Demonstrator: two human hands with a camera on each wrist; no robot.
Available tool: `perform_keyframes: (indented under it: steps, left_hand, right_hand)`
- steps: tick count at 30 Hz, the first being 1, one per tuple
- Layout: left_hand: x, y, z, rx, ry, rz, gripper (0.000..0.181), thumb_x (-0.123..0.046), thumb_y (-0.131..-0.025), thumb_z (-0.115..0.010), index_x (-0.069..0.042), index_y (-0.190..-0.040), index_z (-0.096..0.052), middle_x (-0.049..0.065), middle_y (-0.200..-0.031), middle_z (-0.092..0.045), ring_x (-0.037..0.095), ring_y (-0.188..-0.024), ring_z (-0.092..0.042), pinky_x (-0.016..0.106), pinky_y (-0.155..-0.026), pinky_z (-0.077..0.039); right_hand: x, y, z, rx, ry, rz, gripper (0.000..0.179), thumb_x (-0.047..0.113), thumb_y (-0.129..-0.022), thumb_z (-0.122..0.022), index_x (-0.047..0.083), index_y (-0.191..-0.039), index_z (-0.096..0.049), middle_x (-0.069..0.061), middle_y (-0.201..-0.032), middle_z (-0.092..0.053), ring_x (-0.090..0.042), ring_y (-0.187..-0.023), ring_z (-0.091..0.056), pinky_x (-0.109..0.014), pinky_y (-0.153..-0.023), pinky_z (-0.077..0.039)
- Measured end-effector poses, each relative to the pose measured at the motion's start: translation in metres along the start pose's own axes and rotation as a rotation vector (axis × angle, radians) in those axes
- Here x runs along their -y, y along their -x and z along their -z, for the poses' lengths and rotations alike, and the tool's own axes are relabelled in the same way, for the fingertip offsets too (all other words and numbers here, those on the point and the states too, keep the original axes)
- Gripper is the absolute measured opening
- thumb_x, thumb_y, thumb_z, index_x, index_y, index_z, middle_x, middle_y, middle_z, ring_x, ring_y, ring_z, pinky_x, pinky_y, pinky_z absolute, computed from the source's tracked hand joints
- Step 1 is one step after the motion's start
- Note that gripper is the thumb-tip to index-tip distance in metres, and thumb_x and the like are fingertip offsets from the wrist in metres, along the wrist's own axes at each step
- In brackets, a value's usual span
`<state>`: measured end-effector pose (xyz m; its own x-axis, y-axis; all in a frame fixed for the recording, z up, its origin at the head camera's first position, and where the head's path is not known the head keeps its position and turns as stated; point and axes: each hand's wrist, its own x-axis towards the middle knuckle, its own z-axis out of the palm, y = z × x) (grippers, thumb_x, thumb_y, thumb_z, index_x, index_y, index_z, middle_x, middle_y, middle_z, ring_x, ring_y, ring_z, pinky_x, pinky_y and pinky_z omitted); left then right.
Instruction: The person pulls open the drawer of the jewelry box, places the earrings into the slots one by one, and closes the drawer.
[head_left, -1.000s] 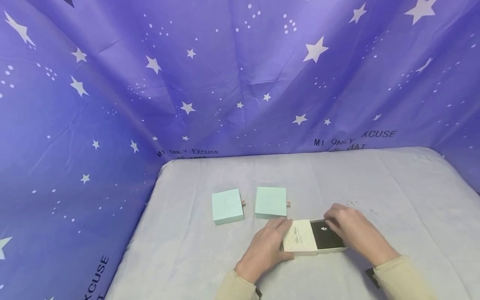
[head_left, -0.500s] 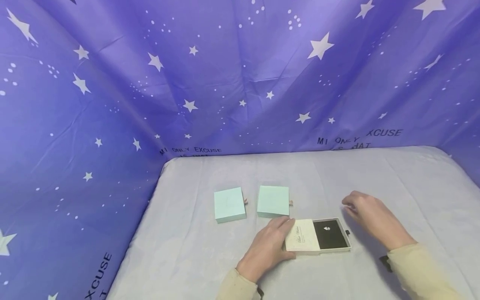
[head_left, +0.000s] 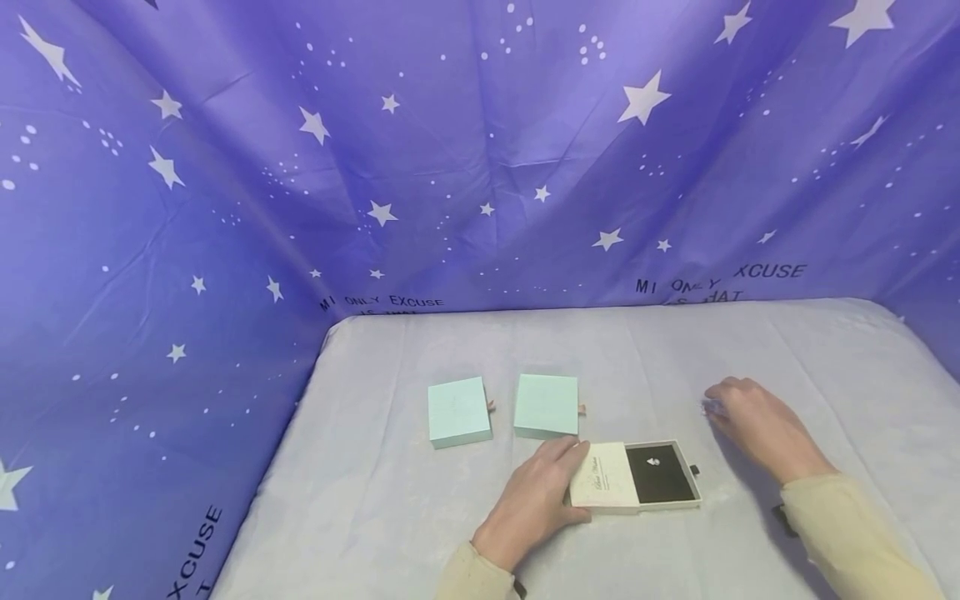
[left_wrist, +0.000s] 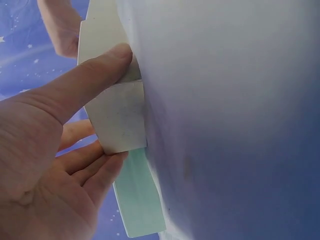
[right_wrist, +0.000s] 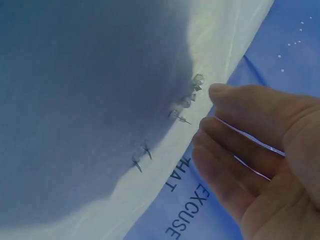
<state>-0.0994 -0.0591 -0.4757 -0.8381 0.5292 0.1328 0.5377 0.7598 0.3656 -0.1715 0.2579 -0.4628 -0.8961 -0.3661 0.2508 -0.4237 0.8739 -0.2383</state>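
My left hand (head_left: 534, 500) grips the cream sleeve (head_left: 603, 475) of a drawer-style jewellery box, thumb on the near side and fingers on the far side. Its drawer (head_left: 663, 504) is pulled out to the right, showing a black insert (head_left: 660, 483) with a small silvery piece (head_left: 652, 462) on it. Away to the right, my right hand (head_left: 765, 429) reaches low over the table with loosely bent fingers. In the right wrist view a gap shows between thumb and fingers, and small silvery earrings (right_wrist: 187, 101) lie just beside the fingertips. Two more small pieces (right_wrist: 141, 157) lie apart from these.
Two mint-green boxes (head_left: 459, 411) (head_left: 547, 405) with ribbon tabs stand behind the left hand. A pale cloth covers the table (head_left: 390, 500). A purple star-printed curtain (head_left: 465, 150) closes off the back and sides.
My right hand has left the box's drawer and moved right to the small earrings. The left hand keeps its grip on the sleeve. The head view has shifted slightly.
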Motion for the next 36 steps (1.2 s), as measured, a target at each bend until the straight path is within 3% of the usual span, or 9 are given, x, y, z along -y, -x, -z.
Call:
perform_keyframes:
  steps: [6, 14, 25, 30, 36]
  left_hand:
    - [0.0, 0.001, 0.0, -0.001, -0.009, -0.001, 0.09, -0.034, -0.066, -0.089, -0.009, -0.143, -0.05, 0.004, -0.145, -0.053, 0.016, -0.135, -0.048, 0.027, -0.11, -0.042]
    - [0.0, 0.0, -0.001, 0.003, 0.003, -0.01, 0.09, -0.034, -0.067, -0.088, -0.009, -0.144, -0.05, 0.005, -0.145, -0.053, 0.016, -0.135, -0.048, 0.027, -0.111, -0.042]
    - [0.002, 0.0, -0.001, 0.009, -0.002, -0.012, 0.09, -0.034, -0.067, -0.088, -0.008, -0.144, -0.05, 0.006, -0.145, -0.052, 0.017, -0.135, -0.048, 0.028, -0.111, -0.042]
    - [0.002, 0.0, -0.001, 0.01, 0.002, -0.009, 0.09, -0.034, -0.067, -0.089, -0.008, -0.144, -0.05, 0.006, -0.145, -0.052, 0.017, -0.135, -0.048, 0.028, -0.112, -0.041]
    - [0.001, -0.001, -0.001, 0.005, -0.006, -0.013, 0.09, -0.034, -0.066, -0.089, -0.008, -0.143, -0.05, 0.005, -0.144, -0.053, 0.017, -0.135, -0.048, 0.028, -0.111, -0.041]
  right_hand:
    - [-0.006, -0.002, -0.007, 0.039, 0.033, 0.012, 0.016, -0.01, -0.076, -0.07, 0.005, -0.071, -0.068, -0.009, -0.071, -0.065, -0.027, -0.066, -0.062, -0.049, -0.068, -0.057]
    - [-0.008, -0.002, -0.012, 0.08, -0.004, -0.041, 0.012, -0.013, -0.075, -0.068, -0.006, -0.085, -0.07, -0.02, -0.078, -0.067, -0.037, -0.073, -0.065, -0.054, -0.073, -0.056]
    - [-0.006, -0.004, -0.013, 0.084, -0.036, -0.124, 0.009, -0.009, -0.078, -0.068, -0.004, -0.085, -0.07, -0.025, -0.084, -0.068, -0.043, -0.078, -0.065, -0.058, -0.075, -0.055]
    - [-0.002, -0.006, -0.013, 0.082, -0.033, -0.128, 0.011, -0.009, -0.076, -0.068, 0.0, -0.083, -0.07, -0.022, -0.082, -0.069, -0.042, -0.076, -0.065, -0.057, -0.072, -0.055]
    - [-0.001, -0.007, -0.015, 0.048, -0.038, -0.133, 0.014, -0.007, -0.073, -0.066, -0.006, -0.086, -0.07, -0.019, -0.079, -0.065, -0.038, -0.074, -0.063, -0.056, -0.073, -0.054]
